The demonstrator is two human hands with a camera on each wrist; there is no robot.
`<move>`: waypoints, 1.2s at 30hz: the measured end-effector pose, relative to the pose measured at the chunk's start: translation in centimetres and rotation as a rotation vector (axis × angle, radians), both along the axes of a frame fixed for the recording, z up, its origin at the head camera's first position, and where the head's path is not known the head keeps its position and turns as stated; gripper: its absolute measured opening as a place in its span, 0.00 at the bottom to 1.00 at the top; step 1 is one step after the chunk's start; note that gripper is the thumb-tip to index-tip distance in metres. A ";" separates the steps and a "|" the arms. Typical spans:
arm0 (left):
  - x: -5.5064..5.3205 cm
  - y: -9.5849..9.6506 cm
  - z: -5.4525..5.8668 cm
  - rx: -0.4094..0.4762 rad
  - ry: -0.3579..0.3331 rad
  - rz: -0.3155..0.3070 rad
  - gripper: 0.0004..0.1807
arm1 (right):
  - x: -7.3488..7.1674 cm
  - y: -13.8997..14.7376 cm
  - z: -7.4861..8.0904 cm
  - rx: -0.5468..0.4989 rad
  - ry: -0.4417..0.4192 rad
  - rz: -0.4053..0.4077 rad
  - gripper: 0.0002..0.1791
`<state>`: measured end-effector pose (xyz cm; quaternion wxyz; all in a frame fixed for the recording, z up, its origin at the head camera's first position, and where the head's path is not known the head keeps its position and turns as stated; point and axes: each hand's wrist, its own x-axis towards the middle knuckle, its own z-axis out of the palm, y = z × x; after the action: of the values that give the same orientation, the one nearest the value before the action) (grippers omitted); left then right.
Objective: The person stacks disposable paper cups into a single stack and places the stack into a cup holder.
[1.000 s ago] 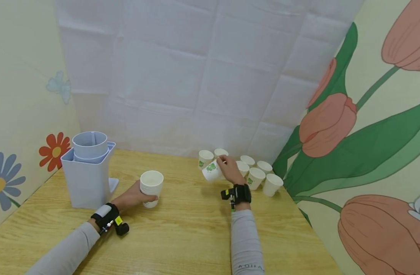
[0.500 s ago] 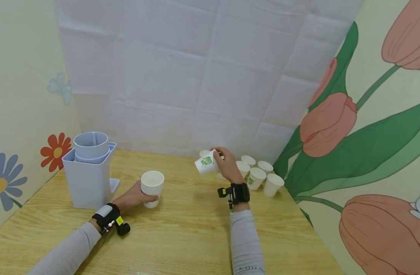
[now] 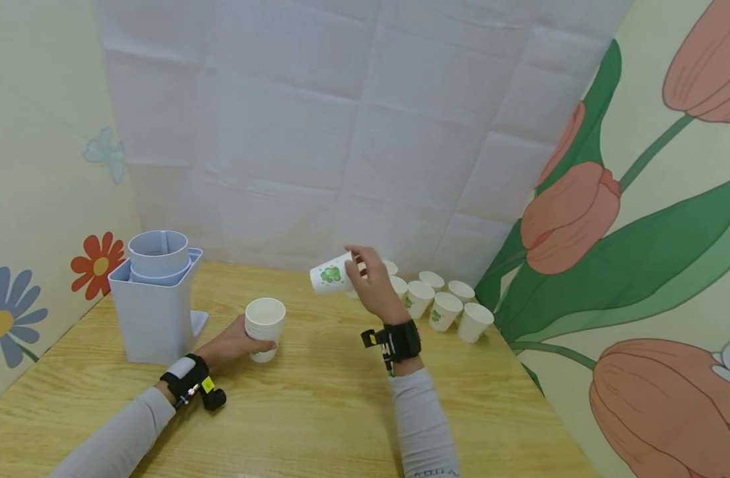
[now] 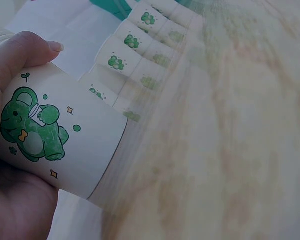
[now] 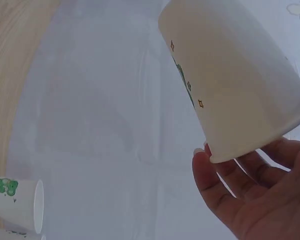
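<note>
My left hand (image 3: 236, 342) grips a stack of nested white paper cups (image 3: 266, 318) upright on the table at left of centre. In the left wrist view the thumb and palm wrap the lowest cup (image 4: 90, 130), which bears a green bear print. Off the table, my right hand (image 3: 373, 282) holds a single paper cup (image 3: 331, 273) by its rim, tilted with its base to the left. The right wrist view shows fingertips along the rim of that cup (image 5: 230, 85). Several more paper cups (image 3: 445, 311) stand upright in rows behind and right of that hand, partly hidden by it.
A pale blue square container (image 3: 152, 318) with a round cup-shaped piece (image 3: 158, 252) in its top stands at the left. White cloth (image 3: 281, 133) hangs at the table's back edge. A wall painted with tulips (image 3: 570, 219) borders the right side.
My right hand has carried its cup leftward and up, away from the standing cups, and the cup now lies nearer to horizontal. My left hand and the stack have stayed in place.
</note>
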<state>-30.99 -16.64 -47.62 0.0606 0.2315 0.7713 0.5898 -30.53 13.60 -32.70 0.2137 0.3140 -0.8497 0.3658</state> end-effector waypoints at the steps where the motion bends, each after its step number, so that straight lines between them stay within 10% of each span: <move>1: 0.0 0.0 0.0 -0.002 0.000 0.001 0.44 | 0.0 -0.4 -0.1 0.000 0.015 0.018 0.26; 13: 0.0 0.0 -0.1 -0.004 0.037 -0.038 0.42 | 0.6 -6.2 -2.2 0.015 0.132 0.157 0.29; 36: -0.2 -0.2 -0.3 0.022 0.066 -0.069 0.36 | 1.7 -10.4 -4.7 0.328 0.093 0.228 0.29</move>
<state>-31.15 -16.81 -47.96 0.0530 0.2778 0.7580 0.5877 -28.80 3.22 -37.41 0.1557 0.4555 -0.8460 0.2295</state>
